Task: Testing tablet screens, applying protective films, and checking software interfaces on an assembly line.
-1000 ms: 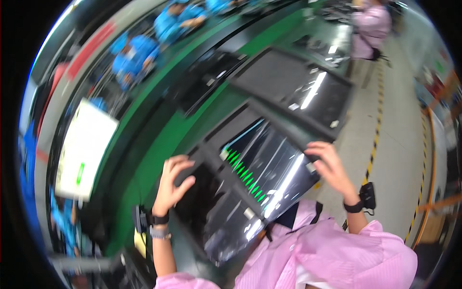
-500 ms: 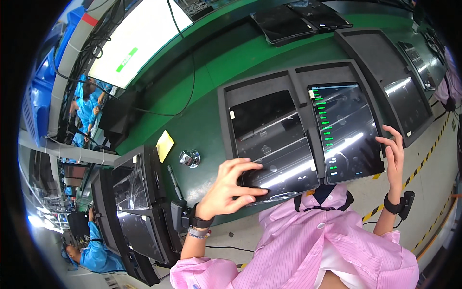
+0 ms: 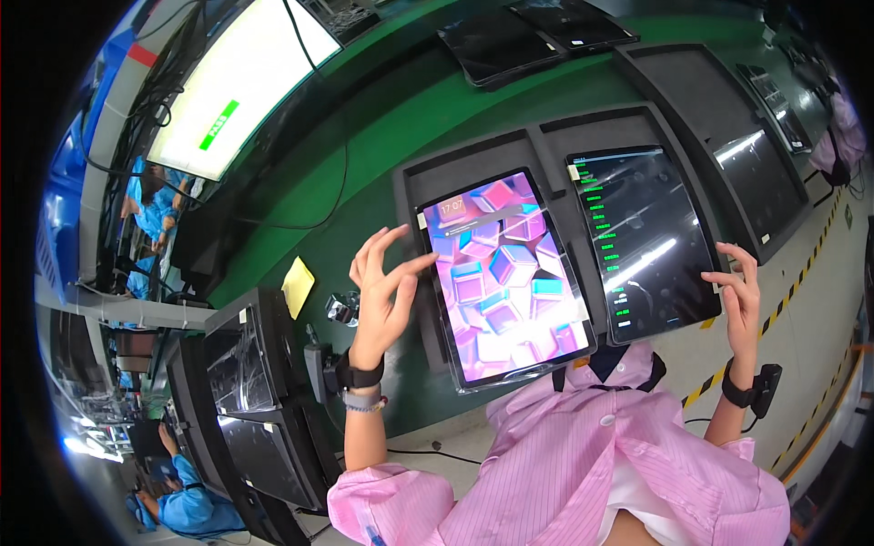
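Note:
Two tablets lie side by side in a dark foam tray [image 3: 468, 155]. The left tablet [image 3: 510, 273] is lit with a picture of pink, purple and blue cubes. My left hand [image 3: 387, 282] is at its left edge, fingers spread, holding nothing. The right tablet [image 3: 642, 246] shows a dark screen with a column of green marks down its left side. Beside its right edge is my right hand [image 3: 739, 287], thumb hidden, fingers apart and extended to that edge. Both tablets carry a small pale label near a corner.
Beyond the tray, more tablets [image 3: 496, 44] rest on the green table. Another foam tray [image 3: 669, 86] with a tablet stands at right. A yellow note [image 3: 297, 287] and a small metal object [image 3: 341, 308] lie at left, near stacked trays [image 3: 273, 341]. A bright monitor [image 3: 246, 86] leans at far left.
The left tablet's screen has gone from black to the lit cube picture. My left hand has lifted off its lower part and moved up and left to its side edge. My right hand stays nearly still.

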A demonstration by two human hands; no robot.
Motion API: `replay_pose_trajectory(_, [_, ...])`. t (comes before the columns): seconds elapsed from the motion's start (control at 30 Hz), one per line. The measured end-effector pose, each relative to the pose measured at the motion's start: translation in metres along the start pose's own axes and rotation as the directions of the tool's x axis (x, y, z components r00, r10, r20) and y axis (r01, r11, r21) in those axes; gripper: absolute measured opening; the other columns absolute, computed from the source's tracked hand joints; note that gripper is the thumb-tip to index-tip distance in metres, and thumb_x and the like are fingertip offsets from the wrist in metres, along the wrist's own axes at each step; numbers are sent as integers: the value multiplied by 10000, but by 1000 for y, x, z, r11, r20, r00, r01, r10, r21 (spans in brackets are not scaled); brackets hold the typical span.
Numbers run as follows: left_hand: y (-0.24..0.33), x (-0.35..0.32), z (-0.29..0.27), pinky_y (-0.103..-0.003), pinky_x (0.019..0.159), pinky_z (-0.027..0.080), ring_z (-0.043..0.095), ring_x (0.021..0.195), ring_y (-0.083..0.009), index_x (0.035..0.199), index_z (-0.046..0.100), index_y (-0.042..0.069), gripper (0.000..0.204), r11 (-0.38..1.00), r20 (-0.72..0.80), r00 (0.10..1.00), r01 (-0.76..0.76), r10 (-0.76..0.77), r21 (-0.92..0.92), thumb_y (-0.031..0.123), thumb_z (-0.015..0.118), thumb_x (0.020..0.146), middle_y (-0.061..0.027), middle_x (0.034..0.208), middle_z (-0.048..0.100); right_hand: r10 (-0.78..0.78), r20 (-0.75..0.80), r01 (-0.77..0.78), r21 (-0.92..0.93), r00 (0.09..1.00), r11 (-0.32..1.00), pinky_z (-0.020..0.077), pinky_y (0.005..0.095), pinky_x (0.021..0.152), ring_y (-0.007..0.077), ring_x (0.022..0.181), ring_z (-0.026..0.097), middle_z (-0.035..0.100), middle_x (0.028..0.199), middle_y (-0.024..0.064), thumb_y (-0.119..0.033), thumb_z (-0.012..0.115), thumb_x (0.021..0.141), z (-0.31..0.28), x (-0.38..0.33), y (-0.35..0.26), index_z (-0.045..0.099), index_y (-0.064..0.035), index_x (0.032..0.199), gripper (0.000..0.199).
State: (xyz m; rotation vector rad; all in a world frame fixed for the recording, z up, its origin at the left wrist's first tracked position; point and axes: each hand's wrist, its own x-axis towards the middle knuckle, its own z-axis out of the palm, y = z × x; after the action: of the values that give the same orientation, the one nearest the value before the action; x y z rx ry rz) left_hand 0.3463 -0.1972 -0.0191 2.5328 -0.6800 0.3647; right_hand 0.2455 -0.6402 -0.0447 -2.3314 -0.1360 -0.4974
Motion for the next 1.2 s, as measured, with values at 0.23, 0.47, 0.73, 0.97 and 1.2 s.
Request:
replay_pose_trajectory(0.23, [38,-21,-4,-461,992,136,315,1234,-320,855,735,269,303,954,309,925,-138,220,-266,401,461,845,-69,1294,474,-14,49,14,19,999,1000,320,410,901,288,1143,410,521,1202,127,-188,493,755,0,0,-5,713,-83,829,254])
replay_pose_trajectory(0.47, [35,-19,19,-446,1008,127,303,1247,-311,1021,674,158,301,993,44,992,114,-116,40,291,441,883,-119,1302,423,-134,158,126,60,978,990,293,444,975,321,1141,395,518,1191,126,-255,544,739,5,8,-18,726,-109,827,249])
replay_pose_trajectory(0.73, [52,-42,11,-431,1031,167,329,1243,-316,993,682,113,424,983,-41,984,175,-173,63,331,325,922,-135,1249,485,-173,292,162,61,941,985,283,427,974,312,1153,390,511,1217,102,-215,613,710,14,20,-36,724,-151,864,200])
replay_pose_trajectory(0.97, [60,-66,0,-423,1010,183,340,1219,-320,914,707,143,472,987,-79,993,94,-84,132,408,317,917,-146,1203,518,-190,351,199,11,917,980,273,419,987,304,1178,375,499,1241,79,-183,621,689,23,29,-40,720,-160,886,221])
replay_pose_trajectory(1.2, [59,-83,-2,-424,1000,187,336,1212,-322,907,707,143,481,982,-72,987,151,-144,112,424,316,918,-147,1190,526,-186,351,194,12,918,981,261,425,1001,314,1187,354,501,1241,92,-157,605,683,26,30,-40,722,-148,899,245])
